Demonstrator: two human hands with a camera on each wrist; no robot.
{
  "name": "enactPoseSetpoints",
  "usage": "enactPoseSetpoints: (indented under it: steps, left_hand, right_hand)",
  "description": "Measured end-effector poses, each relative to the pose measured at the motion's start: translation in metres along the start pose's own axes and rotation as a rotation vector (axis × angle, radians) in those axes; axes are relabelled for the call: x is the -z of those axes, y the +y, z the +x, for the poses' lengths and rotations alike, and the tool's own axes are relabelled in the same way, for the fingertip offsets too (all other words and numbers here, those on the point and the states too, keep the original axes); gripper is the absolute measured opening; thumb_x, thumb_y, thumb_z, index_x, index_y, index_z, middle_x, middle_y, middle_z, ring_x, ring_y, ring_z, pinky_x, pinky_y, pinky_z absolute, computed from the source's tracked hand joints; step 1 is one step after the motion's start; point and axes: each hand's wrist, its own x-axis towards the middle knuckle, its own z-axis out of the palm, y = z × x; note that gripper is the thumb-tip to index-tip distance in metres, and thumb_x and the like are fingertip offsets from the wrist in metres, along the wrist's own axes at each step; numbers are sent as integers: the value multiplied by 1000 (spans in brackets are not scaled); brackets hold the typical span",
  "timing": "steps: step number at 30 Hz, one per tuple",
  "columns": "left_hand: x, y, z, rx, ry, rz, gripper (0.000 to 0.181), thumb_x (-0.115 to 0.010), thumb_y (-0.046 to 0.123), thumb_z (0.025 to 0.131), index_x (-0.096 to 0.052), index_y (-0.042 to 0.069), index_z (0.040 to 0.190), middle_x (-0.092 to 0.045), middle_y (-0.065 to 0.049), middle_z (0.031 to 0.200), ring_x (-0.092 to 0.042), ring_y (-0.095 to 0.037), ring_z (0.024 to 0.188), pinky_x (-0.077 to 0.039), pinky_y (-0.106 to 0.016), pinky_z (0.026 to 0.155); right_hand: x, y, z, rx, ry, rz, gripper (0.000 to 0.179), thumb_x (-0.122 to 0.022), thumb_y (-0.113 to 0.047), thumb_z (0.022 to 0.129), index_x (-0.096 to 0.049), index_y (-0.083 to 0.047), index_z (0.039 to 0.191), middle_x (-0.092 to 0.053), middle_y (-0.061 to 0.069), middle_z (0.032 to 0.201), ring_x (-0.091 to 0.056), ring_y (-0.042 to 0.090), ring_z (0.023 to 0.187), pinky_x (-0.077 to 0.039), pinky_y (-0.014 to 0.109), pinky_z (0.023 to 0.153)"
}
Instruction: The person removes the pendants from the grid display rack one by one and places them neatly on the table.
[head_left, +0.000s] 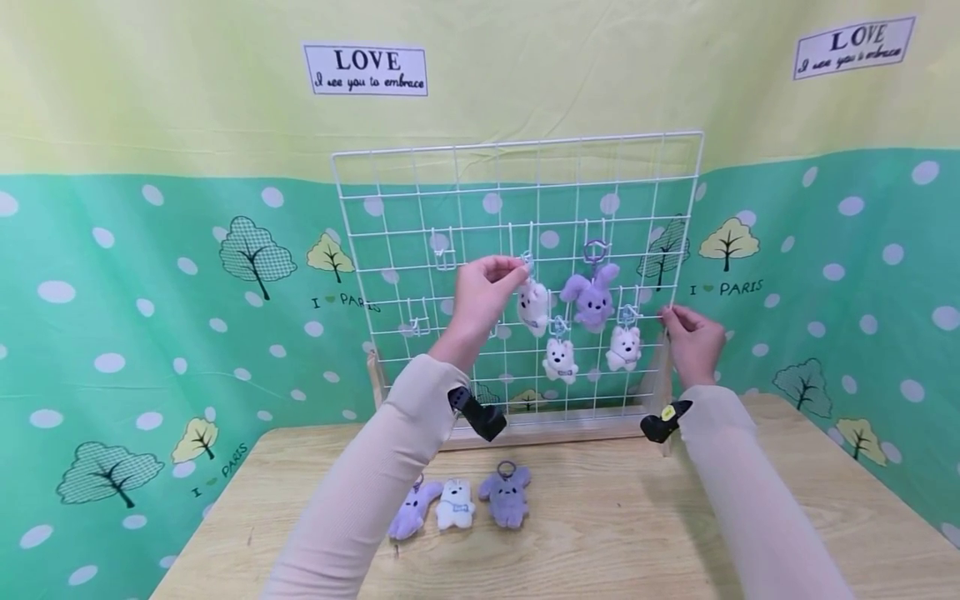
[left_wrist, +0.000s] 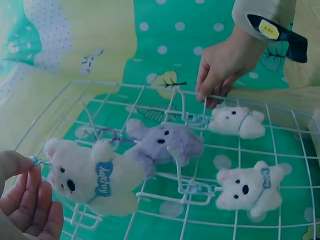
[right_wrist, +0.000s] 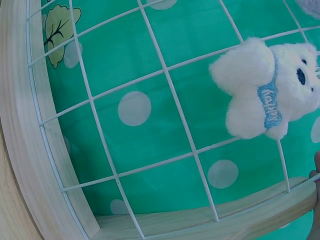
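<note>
My left hand (head_left: 482, 302) pinches the blue chain (left_wrist: 41, 161) of a white plush bear keychain (left_wrist: 107, 177) between thumb and fingertips, in front of the white wire grid (head_left: 480, 287). This bear hangs close to a hook near the grid's middle. Beside it hang a purple plush rabbit (head_left: 594, 302) and two more white bears, one lower (head_left: 560, 360) and one farther right (head_left: 624, 347). My right hand (head_left: 693, 343) grips the grid's right edge with thumb and fingers. In the right wrist view only a sliver of fingers (right_wrist: 315, 212) shows.
The grid stands in a wooden base (head_left: 577, 425) on a wooden table (head_left: 600, 517). Bare hooks (head_left: 444, 254) hang at its left side. On the table lie a white bear (head_left: 455, 504) and two purple plush keychains (head_left: 506, 497). A patterned curtain (head_left: 150, 333) surrounds the table.
</note>
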Motion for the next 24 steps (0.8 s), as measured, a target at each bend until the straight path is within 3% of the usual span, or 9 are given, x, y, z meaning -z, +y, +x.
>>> enactPoseSetpoints:
  steps: [5, 8, 14, 20, 24]
  left_hand:
    - [1, -3, -16, -8, -42, 2, 14, -67, 19, 88, -67, 8, 96, -66, -4, 92, -59, -19, 88, -50, -34, 84]
    - [1, -9, -28, -3, -64, -3, 13, -67, 18, 88, -68, 8, 96, -65, -3, 90, -59, -20, 87, -50, -29, 79]
    - [3, -29, -50, 23, -115, -27, 13, -67, 16, 87, -67, 6, 96, -65, -4, 88, -59, -29, 91, -49, -24, 75]
    - [7, -49, -72, 45, -153, -28, 13, -67, 16, 88, -67, 5, 95, -64, -3, 87, -57, -19, 84, -48, -23, 72]
    - [8, -63, -86, 56, -182, -31, 13, -66, 15, 88, -66, 4, 95, -64, -3, 86, -57, -23, 84, -48, -24, 72]
  right_hand:
    - [0, 1, 1, 17, 4, -11, 41, -60, -38, 89, -64, -11, 120, -66, 6, 116, -62, 1, 92, -49, 20, 87]
    - [-1, 2, 1, 29, 6, -11, 41, -61, -38, 89, -64, -11, 119, -66, 7, 116, -63, 1, 91, -50, 20, 86]
    - [-1, 1, 1, 20, 3, 18, 39, -62, -34, 89, -64, -9, 119, -67, 5, 114, -63, 0, 89, -50, 19, 86]
    - [0, 0, 0, 7, 0, 46, 37, -63, -31, 89, -64, -8, 119, -68, 5, 113, -63, 0, 89, -50, 19, 86]
    - [0, 1, 0, 18, 4, 26, 39, -62, -33, 89, -64, -8, 119, -68, 5, 113, -63, 0, 89, -50, 18, 85]
